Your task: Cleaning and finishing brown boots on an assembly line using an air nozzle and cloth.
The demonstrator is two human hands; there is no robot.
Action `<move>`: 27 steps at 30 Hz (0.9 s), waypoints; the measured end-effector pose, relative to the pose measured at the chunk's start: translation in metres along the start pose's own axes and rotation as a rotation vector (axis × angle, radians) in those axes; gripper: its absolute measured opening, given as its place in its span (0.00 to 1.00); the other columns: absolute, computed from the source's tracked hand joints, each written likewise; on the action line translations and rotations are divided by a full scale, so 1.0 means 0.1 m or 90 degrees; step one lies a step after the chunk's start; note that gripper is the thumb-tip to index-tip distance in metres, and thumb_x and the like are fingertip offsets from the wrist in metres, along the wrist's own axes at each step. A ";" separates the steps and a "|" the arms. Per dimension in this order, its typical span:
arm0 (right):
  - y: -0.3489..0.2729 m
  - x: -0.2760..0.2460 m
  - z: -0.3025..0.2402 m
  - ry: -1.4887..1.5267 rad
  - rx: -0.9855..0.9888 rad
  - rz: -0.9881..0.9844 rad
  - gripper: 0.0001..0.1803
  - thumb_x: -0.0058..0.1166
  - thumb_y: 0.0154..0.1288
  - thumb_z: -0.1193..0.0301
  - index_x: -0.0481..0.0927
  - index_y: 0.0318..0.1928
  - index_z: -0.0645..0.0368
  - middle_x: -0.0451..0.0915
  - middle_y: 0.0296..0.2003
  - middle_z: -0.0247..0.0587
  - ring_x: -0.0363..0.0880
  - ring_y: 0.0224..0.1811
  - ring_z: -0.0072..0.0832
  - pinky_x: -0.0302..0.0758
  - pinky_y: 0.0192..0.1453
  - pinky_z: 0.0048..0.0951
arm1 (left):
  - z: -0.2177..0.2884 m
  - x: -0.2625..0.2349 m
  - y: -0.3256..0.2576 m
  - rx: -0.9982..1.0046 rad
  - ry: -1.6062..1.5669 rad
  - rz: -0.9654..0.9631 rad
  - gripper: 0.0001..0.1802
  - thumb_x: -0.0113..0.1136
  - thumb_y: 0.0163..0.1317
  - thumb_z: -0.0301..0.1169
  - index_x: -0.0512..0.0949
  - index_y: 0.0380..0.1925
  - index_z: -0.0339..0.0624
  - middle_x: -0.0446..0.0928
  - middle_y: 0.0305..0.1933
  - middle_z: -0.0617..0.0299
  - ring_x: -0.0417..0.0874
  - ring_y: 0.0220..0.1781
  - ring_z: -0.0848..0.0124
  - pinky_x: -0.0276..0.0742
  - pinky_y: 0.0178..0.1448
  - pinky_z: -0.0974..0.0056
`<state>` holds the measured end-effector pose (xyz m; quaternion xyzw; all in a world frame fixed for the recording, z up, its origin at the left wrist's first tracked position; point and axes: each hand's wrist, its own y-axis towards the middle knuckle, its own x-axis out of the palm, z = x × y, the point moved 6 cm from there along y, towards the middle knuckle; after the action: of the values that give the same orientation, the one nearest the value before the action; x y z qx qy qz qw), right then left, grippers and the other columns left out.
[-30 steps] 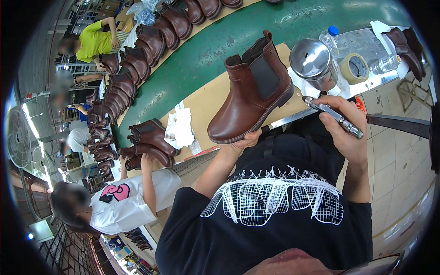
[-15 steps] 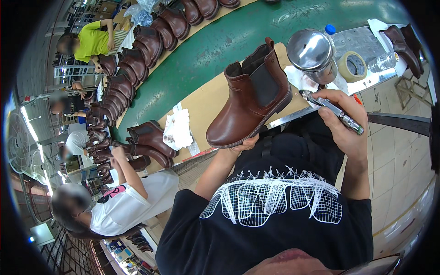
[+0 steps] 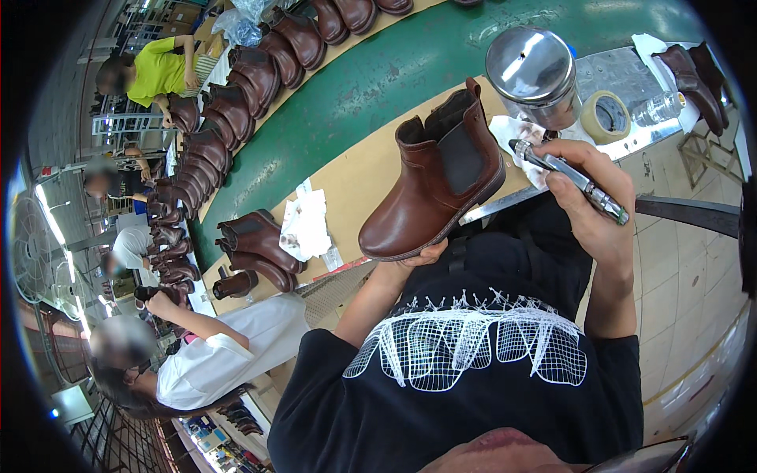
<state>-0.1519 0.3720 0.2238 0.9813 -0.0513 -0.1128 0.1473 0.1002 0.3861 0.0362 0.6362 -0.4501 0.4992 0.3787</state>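
A brown leather Chelsea boot (image 3: 414, 201) with dark elastic side panels is held up above the table edge, toe to the left. My left hand (image 3: 426, 254) grips it from underneath, its fingers mostly hidden by the sole. To the right of the boot, my right hand (image 3: 587, 189) is wrapped round a metal spray gun (image 3: 572, 177). Its nozzle end faces the boot's heel, a short gap away. Above that hand is the gun's shiny silver paint cup (image 3: 532, 75), which moves along with it.
A roll of tape (image 3: 605, 117) and a clear plastic bottle (image 3: 658, 109) lie on the right. Stained white paper (image 3: 305, 225) and more brown boots (image 3: 256, 240) are to the left. A long row of boots (image 3: 229, 110) lines the green table (image 3: 331, 142). A co-worker in white (image 3: 213, 363) sits at left.
The boot has shifted slightly down and right. The spray gun's cup has moved up and left, and its nozzle tip has moved slightly left. The co-worker in white has reached farther left.
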 end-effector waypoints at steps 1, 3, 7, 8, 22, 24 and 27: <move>0.02 0.00 0.00 -0.011 -0.012 0.006 0.10 0.63 0.62 0.76 0.83 0.44 0.65 0.84 0.34 0.39 0.81 0.33 0.20 0.73 0.38 0.21 | 0.01 -0.01 -0.01 0.001 0.000 0.001 0.52 0.35 0.59 0.78 0.49 0.77 0.65 0.73 0.31 0.37 0.73 0.15 0.54 0.62 0.14 0.64; 0.05 -0.01 0.00 -0.022 -0.023 0.013 0.10 0.63 0.63 0.76 0.83 0.44 0.65 0.84 0.34 0.38 0.81 0.33 0.20 0.73 0.38 0.21 | 0.06 -0.07 -0.01 0.022 0.046 0.052 0.52 0.35 0.59 0.78 0.49 0.77 0.64 0.74 0.32 0.36 0.74 0.15 0.53 0.62 0.14 0.63; 0.12 -0.04 0.14 0.030 0.052 0.030 0.10 0.61 0.65 0.77 0.83 0.46 0.66 0.83 0.35 0.36 0.79 0.35 0.17 0.73 0.40 0.19 | 0.16 -0.19 0.02 0.059 0.141 0.150 0.51 0.36 0.59 0.77 0.50 0.77 0.62 0.74 0.34 0.35 0.75 0.16 0.50 0.63 0.13 0.62; 0.15 -0.06 0.17 0.029 0.039 0.048 0.10 0.60 0.66 0.77 0.83 0.46 0.66 0.83 0.36 0.36 0.79 0.35 0.17 0.73 0.41 0.19 | 0.16 -0.19 0.00 0.067 0.166 0.172 0.51 0.36 0.59 0.77 0.51 0.77 0.62 0.74 0.34 0.34 0.75 0.16 0.50 0.64 0.13 0.62; 0.07 -0.10 0.75 0.120 0.260 0.007 0.11 0.59 0.63 0.78 0.83 0.47 0.66 0.85 0.37 0.39 0.79 0.38 0.19 0.74 0.45 0.22 | 1.38 0.34 0.77 0.194 0.284 0.001 0.45 0.48 0.62 0.66 0.61 0.70 0.48 0.77 0.47 0.26 0.84 0.36 0.33 0.84 0.30 0.45; 0.13 -0.07 0.80 0.094 0.294 -0.001 0.11 0.59 0.63 0.78 0.83 0.46 0.66 0.85 0.37 0.38 0.79 0.38 0.19 0.74 0.45 0.21 | 1.75 0.32 1.00 0.209 0.151 0.224 0.38 0.52 0.62 0.59 0.68 0.65 0.45 0.78 0.50 0.32 0.84 0.43 0.38 0.85 0.36 0.47; 0.31 -0.01 0.80 0.098 0.318 -0.007 0.12 0.58 0.63 0.80 0.83 0.47 0.66 0.83 0.36 0.35 0.76 0.35 0.15 0.71 0.39 0.18 | 2.72 0.64 1.71 0.235 0.177 0.072 0.40 0.54 0.60 0.60 0.71 0.61 0.39 0.79 0.51 0.42 0.79 0.55 0.44 0.81 0.55 0.44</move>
<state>-0.1733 0.3203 0.1593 0.9932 -0.0609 -0.0222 -0.0967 0.0233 0.0677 0.0456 0.5937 -0.3294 0.6762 0.2859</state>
